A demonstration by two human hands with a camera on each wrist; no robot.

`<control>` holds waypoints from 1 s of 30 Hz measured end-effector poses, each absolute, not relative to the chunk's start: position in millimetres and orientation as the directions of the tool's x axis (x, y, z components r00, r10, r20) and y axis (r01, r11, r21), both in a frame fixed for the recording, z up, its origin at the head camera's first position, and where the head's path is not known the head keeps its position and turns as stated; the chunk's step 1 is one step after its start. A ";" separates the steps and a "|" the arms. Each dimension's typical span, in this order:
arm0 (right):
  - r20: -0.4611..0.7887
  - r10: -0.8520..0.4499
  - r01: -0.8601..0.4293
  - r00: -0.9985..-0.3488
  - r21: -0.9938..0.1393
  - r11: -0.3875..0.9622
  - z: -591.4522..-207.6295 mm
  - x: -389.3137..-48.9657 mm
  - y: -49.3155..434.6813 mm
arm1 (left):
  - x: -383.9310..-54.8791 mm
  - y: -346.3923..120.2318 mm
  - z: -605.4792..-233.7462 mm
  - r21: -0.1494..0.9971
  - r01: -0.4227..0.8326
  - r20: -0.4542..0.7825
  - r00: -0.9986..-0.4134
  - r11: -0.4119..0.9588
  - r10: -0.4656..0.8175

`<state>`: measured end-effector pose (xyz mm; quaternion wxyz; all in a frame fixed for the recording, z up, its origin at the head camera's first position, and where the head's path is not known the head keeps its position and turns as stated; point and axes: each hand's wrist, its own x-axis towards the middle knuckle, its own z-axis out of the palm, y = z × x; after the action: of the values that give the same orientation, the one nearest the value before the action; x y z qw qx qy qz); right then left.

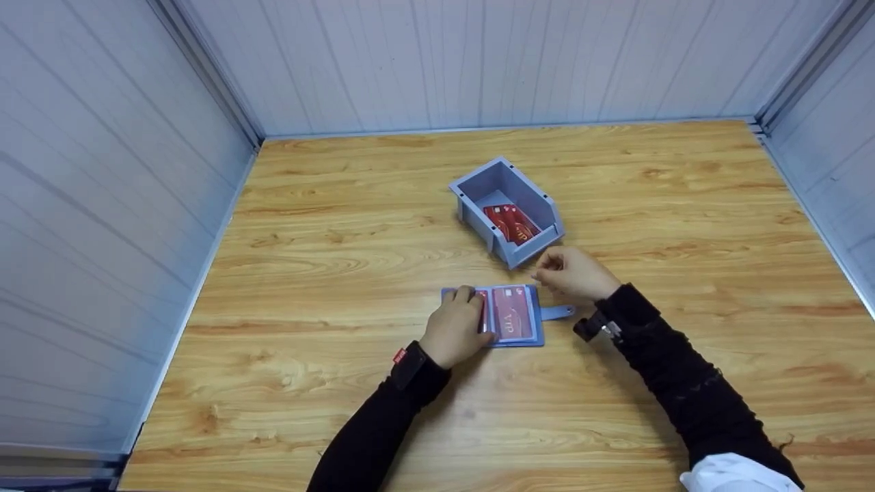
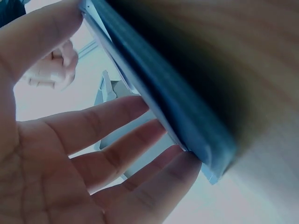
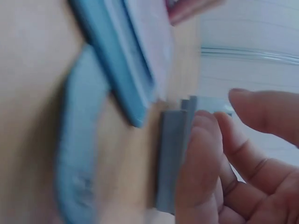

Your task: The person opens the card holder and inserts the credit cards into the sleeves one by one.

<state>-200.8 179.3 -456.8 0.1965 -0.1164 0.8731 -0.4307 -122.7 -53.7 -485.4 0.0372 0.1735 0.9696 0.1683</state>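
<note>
A blue card holder (image 1: 538,336) lies spread on the table, red cards (image 1: 513,314) showing in its clear sleeves. Its strap (image 1: 557,312) sticks out to the right. My left hand (image 1: 453,330) rests over the holder's left part, covering most of the card there. In the left wrist view, the fingertips (image 2: 140,103) and thumb touch the holder's inner face. Just right of the holder's upper corner, my right hand (image 1: 574,275) hovers with loosely bent fingers. Nothing shows between those fingers (image 3: 201,158) in the right wrist view.
Behind the holder stands a grey-blue plastic bin (image 1: 472,217), set at an angle, its low front close to the right hand. Several red cards (image 1: 506,222) lie inside it. Pale panel walls (image 1: 437,61) border the wood-grain table (image 1: 328,273) at the back and sides.
</note>
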 end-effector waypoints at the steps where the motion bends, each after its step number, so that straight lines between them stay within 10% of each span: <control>1: -0.229 -0.371 -0.041 -0.900 -0.802 0.596 -453.7 -203.0 178.9 | -122.8 -53.8 -485.3 0.337 0.324 -0.016 -0.937 0.884 0.349; 30: -0.097 -0.218 -0.120 -0.971 -0.594 0.796 -423.3 -272.0 127.0 | -122.3 -54.9 -484.4 0.330 0.333 -0.010 -0.935 0.883 0.356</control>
<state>-272.0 127.0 -423.3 0.0803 -0.0895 0.9441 -0.3069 -122.3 -54.9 -484.4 0.0351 0.1774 0.9698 0.1636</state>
